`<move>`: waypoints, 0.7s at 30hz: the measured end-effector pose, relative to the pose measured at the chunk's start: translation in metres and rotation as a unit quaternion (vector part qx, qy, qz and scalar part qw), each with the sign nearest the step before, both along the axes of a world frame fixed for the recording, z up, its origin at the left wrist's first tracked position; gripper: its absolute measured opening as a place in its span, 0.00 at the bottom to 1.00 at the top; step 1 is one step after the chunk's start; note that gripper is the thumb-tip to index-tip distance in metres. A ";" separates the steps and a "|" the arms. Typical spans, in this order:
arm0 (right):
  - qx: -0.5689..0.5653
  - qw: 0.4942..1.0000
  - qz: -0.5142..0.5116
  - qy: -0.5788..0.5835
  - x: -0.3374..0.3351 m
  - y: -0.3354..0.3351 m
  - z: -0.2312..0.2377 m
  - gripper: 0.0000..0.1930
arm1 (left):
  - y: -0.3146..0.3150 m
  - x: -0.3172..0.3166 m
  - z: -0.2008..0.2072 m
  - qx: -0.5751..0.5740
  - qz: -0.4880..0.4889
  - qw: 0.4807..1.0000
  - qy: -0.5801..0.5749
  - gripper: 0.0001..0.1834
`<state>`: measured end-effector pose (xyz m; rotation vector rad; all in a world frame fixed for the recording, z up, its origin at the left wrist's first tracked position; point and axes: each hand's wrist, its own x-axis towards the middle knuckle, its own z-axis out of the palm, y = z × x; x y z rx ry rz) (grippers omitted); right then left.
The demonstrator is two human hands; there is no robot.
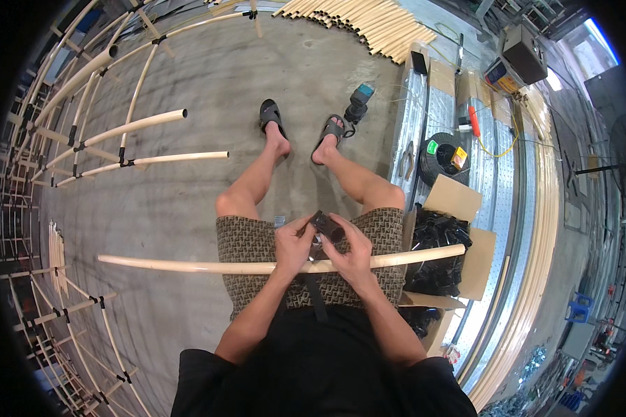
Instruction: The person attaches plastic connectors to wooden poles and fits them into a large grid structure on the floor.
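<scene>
A dark pipe connector (327, 226) sits between my fingertips above my lap. My left hand (292, 247) is closed, pinching the connector's left side. From the other side, my right hand (353, 254) also grips it with thumb and fingers. Under both wrists a long cream pipe (181, 265) lies across my thighs, reaching well out to either side. Its right end rests over an opened cardboard box (453, 197), which holds black plastic bags (435, 267). The connector's inner side is partly covered by my fingers.
On the floor ahead stands a cordless power tool (357, 103). Pliers (406, 161), a black wire coil (442, 161) and an orange-handled tool (474, 121) lie on wrapped metal lengths at right. Jointed pipe frames (135, 125) fill the left; cream pipes (368, 26) are piled far ahead.
</scene>
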<state>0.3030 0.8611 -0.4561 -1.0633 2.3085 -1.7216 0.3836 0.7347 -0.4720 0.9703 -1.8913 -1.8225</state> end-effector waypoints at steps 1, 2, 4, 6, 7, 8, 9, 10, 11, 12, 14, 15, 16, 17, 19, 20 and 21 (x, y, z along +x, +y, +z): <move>-0.005 1.000 -0.004 -0.012 0.000 0.000 0.000 0.24 | 0.000 0.000 0.001 0.017 -0.003 1.000 -0.009 0.14; -0.003 1.000 -0.005 -0.010 0.001 -0.001 0.001 0.24 | -0.001 0.000 0.000 0.036 0.001 0.999 -0.005 0.14; 0.002 1.000 -0.006 -0.006 0.001 -0.002 0.003 0.24 | -0.002 0.001 -0.006 0.075 0.008 0.997 0.002 0.14; 0.008 1.000 -0.005 0.004 0.000 -0.003 0.002 0.24 | -0.005 0.002 -0.010 0.087 0.003 0.996 0.004 0.14; 0.011 1.000 -0.003 0.009 0.000 -0.003 0.002 0.24 | -0.006 0.003 -0.011 0.092 0.001 0.996 0.005 0.14; 0.011 1.000 -0.002 -0.002 0.001 -0.003 0.003 0.23 | -0.006 0.002 -0.004 0.073 0.005 0.997 -0.002 0.14; 0.011 1.000 0.000 -0.013 0.003 -0.003 0.005 0.23 | -0.006 0.002 0.005 0.054 0.008 0.998 -0.010 0.14; 0.010 1.000 0.002 -0.023 0.004 -0.003 0.007 0.23 | -0.006 0.002 0.010 0.035 0.011 0.999 -0.018 0.14; 0.015 0.999 0.002 -0.046 0.005 -0.003 0.007 0.23 | -0.006 0.002 0.010 0.019 0.009 1.000 -0.021 0.14; 0.019 0.997 0.001 -0.070 0.007 -0.002 0.007 0.23 | -0.006 0.003 0.010 0.003 0.007 1.000 -0.023 0.14; 0.022 0.994 -0.002 -0.104 0.007 -0.002 0.004 0.23 | -0.007 0.003 0.009 -0.024 -0.010 0.999 -0.035 0.15; 0.020 0.993 -0.004 -0.115 0.006 -0.002 -0.002 0.23 | -0.008 0.004 0.006 -0.034 -0.025 0.998 -0.044 0.15; 0.017 0.992 -0.009 -0.126 0.005 -0.002 -0.007 0.23 | -0.011 0.006 0.004 -0.046 -0.042 0.997 -0.053 0.15; -0.001 0.977 -0.002 -0.213 0.003 -0.001 -0.011 0.24 | -0.011 0.005 0.004 -0.064 -0.045 0.995 -0.056 0.16; -0.044 0.928 -0.001 -0.371 0.001 0.006 -0.015 0.24 | -0.009 0.001 0.003 -0.096 -0.061 0.992 -0.049 0.16; -0.077 0.930 0.004 -0.359 -0.002 0.010 -0.022 0.23 | -0.006 -0.004 0.003 -0.095 -0.065 0.992 -0.050 0.16; -0.107 0.933 0.016 -0.343 -0.003 0.010 -0.027 0.22 | -0.006 -0.003 0.002 -0.093 -0.064 0.992 -0.049 0.17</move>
